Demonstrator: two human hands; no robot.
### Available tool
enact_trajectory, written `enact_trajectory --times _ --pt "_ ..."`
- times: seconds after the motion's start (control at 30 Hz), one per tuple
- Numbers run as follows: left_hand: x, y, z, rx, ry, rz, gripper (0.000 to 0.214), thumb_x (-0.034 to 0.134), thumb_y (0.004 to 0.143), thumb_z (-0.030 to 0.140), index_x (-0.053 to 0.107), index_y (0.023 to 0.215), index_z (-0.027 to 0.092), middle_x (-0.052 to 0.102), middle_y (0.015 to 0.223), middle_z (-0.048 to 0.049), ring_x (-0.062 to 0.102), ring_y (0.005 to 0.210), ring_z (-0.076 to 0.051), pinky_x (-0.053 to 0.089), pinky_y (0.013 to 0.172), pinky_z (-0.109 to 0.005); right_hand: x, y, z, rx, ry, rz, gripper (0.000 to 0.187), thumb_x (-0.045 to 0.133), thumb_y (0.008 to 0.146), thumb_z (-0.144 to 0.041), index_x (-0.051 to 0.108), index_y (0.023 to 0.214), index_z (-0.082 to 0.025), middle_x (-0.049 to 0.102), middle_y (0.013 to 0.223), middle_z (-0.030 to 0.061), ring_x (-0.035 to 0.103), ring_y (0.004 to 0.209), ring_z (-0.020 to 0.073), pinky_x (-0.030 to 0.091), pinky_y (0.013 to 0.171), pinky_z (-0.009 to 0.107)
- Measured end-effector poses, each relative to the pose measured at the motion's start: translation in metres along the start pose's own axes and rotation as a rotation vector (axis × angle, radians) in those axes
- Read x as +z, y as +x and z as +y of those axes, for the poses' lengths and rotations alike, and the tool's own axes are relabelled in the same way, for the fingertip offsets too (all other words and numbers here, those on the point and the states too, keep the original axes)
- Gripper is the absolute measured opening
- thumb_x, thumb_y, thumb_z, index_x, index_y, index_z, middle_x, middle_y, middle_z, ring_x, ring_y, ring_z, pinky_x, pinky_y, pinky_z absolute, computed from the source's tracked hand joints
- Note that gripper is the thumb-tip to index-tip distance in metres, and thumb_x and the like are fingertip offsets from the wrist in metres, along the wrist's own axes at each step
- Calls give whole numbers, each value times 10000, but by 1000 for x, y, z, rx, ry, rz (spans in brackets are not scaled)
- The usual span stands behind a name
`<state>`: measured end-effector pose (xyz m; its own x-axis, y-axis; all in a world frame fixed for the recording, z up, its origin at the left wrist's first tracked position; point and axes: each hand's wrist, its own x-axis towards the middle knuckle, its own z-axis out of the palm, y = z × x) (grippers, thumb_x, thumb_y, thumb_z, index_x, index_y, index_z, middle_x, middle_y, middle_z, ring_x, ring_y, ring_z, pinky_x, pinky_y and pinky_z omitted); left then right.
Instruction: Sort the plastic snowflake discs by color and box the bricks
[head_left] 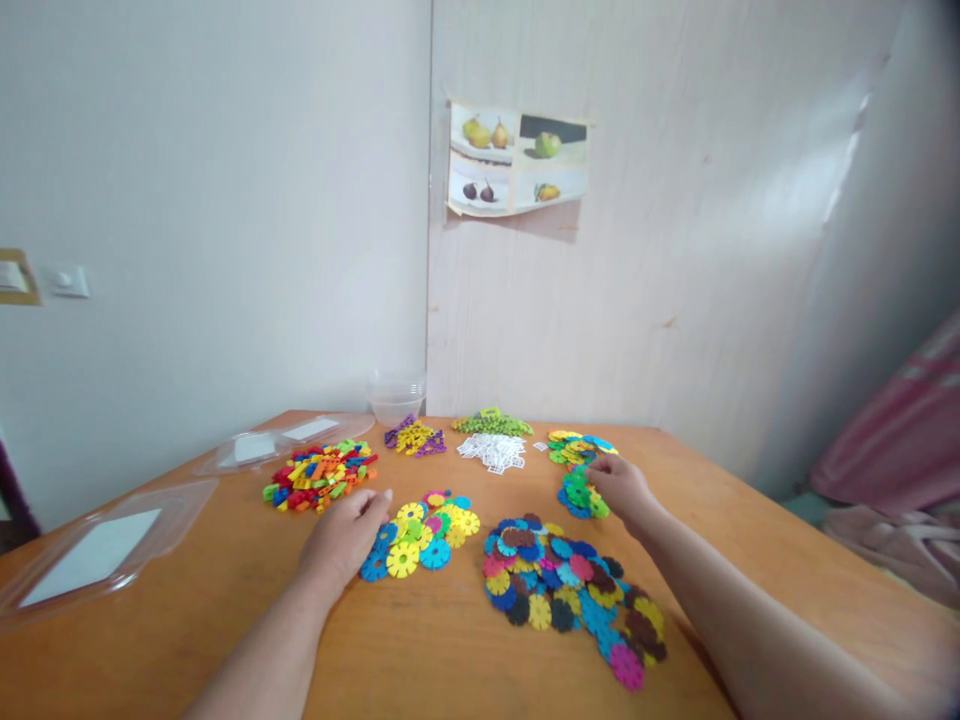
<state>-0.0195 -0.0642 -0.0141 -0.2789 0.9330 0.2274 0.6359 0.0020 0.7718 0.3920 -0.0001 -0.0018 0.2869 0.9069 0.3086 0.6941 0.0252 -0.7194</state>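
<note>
The left hand (346, 532) and right hand (621, 486) curl half-closed, any hold unclear, at separate piles of multicoloured notched plastic discs (403, 560), probably light, stiff, best pinched by rims.

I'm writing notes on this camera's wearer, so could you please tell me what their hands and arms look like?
The left hand and right hand are gloveless. The left forearm and right forearm are bare, with no sleeve in view. Neither wrist shows a watch or bracelet; the fingers are too small to rule out a thin ring.
</note>
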Motion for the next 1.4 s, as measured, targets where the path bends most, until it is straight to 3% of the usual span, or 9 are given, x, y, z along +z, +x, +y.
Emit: enact_trajectory --times 0.17,0.4,0.53,0.67,0.77,0.97,1.17,1.4 --pt "0 0 0 1 -23 0 415 501 838 586 673 759 217 751 779 -26 681 739 -226 466 665 -294 5 4 30 43 -52 5 107 572 695 -278 593 636 -191 590 572 1 551 590 158 343 513 234" --pt "1 0 -2 21 -27 19 418 515 831 587 680 761 210 747 769 -27 683 743 -219 466 662 -284 3 3 24 26 -99 25 178 566 758 -359 645 742 -200 645 648 16 585 652 183 344 547 249" --pt "3 0 -3 24 -34 22 413 506 840 581 679 763 214 745 760 -17 687 740 -214 463 657 -279 5 -12 -6 -102 -83 -5 227 544 798 -403 652 811 -204 650 692 6 581 660 170 350 563 247" --pt "5 0 -5 15 -52 22 400 508 838 576 686 778 223 748 763 -12 689 755 -217 462 652 -279 13 -39 -55 -296 -67 -123 209 514 835 -369 635 788 -205 617 649 -9 546 600 149 339 553 248" --pt "5 0 -6 24 -49 26 403 509 835 575 691 775 221 747 767 -15 684 758 -217 452 644 -279 22 -65 -93 -464 -90 -195 195 519 860 -340 648 802 -206 650 759 9 572 693 149 362 610 246" --pt "6 2 -8 54 -44 31 394 514 835 565 678 744 218 735 759 -9 656 719 -205 425 628 -277 60 -118 -151 -731 -248 -515 286 590 860 -407 710 1053 -234 687 984 58 624 899 196 413 746 272" --pt "6 4 -11 81 -52 14 406 503 850 569 670 732 219 720 733 -5 649 718 -199 420 639 -276 96 -136 -176 -777 -420 -565 419 585 819 -535 719 1042 -207 677 1088 123 644 949 268 470 747 340" --pt "4 6 -11 99 -15 -5 408 501 847 573 679 736 223 714 719 -8 644 707 -209 406 614 -274 103 -136 -185 -705 -358 -535 401 638 754 -449 669 1074 -210 700 1075 106 657 916 261 454 687 315"
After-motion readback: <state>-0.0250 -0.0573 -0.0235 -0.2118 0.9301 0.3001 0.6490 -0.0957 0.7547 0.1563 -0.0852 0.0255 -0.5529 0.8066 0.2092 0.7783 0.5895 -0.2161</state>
